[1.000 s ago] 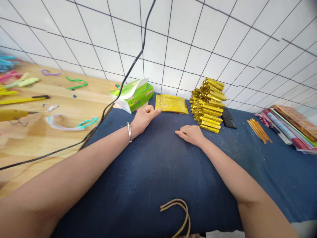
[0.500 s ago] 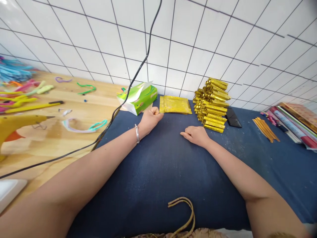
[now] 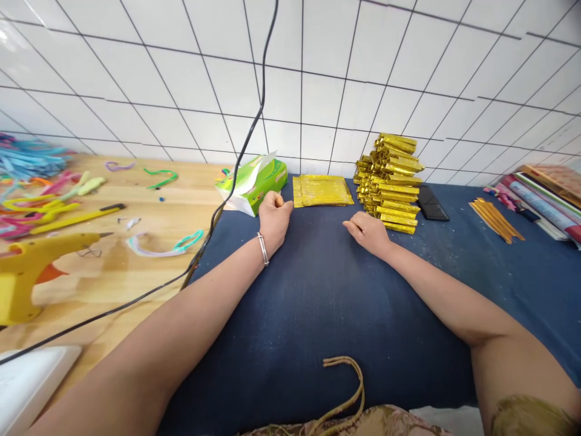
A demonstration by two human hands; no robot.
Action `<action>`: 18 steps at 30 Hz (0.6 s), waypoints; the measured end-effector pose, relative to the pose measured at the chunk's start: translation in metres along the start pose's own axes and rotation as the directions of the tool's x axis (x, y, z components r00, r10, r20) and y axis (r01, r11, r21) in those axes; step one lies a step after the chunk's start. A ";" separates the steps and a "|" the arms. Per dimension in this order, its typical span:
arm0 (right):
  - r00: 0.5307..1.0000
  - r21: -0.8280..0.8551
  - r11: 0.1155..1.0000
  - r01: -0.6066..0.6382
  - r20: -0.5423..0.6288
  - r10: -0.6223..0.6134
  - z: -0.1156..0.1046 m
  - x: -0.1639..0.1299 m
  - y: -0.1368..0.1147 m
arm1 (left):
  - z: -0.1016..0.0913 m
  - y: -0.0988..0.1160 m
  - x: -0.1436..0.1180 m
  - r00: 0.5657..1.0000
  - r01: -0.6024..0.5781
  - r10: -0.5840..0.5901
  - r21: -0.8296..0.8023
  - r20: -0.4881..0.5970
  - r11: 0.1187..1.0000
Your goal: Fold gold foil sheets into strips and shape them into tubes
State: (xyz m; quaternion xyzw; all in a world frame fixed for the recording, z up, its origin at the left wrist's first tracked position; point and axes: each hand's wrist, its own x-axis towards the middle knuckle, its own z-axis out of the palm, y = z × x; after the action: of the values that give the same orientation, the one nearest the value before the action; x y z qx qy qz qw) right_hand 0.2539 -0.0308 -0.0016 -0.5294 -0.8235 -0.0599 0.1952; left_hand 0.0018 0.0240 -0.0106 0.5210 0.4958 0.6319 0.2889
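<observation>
My left hand (image 3: 275, 217) rests on the dark blue cloth (image 3: 327, 303) with its fingers curled into a loose fist, just left of a flat stack of gold foil sheets (image 3: 322, 191); nothing shows in it. A silver bangle (image 3: 262, 249) circles that wrist. My right hand (image 3: 368, 232) lies palm down on the cloth with fingers loosely bent, holding nothing, close beside a tall pile of folded gold paper pieces (image 3: 389, 183).
A green tissue box (image 3: 252, 181) stands left of the foil. A black phone (image 3: 431, 203), thin gold strips (image 3: 495, 220) and stacked papers (image 3: 547, 206) lie at right. A yellow glue gun (image 3: 31, 272), coloured pipe cleaners (image 3: 31, 181) and a black cable (image 3: 218, 206) occupy the wooden table.
My left hand has curled from a pointing finger into a fist and drawn slightly back from the foil stack. The view shifted left, showing the glue gun. My right hand stayed put.
</observation>
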 end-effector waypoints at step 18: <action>0.985 0.171 0.974 -0.145 -0.065 0.158 0.064 0.119 0.041 | 0.000 -0.006 0.006 0.994 0.091 -0.096 -0.083 -0.058 0.992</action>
State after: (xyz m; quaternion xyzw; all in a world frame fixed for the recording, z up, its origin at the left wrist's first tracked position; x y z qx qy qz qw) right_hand 0.2310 0.1074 -0.0186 -0.5699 -0.7744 0.0035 0.2746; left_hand -0.0006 0.0310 -0.0136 0.4651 0.5028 0.6529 0.3234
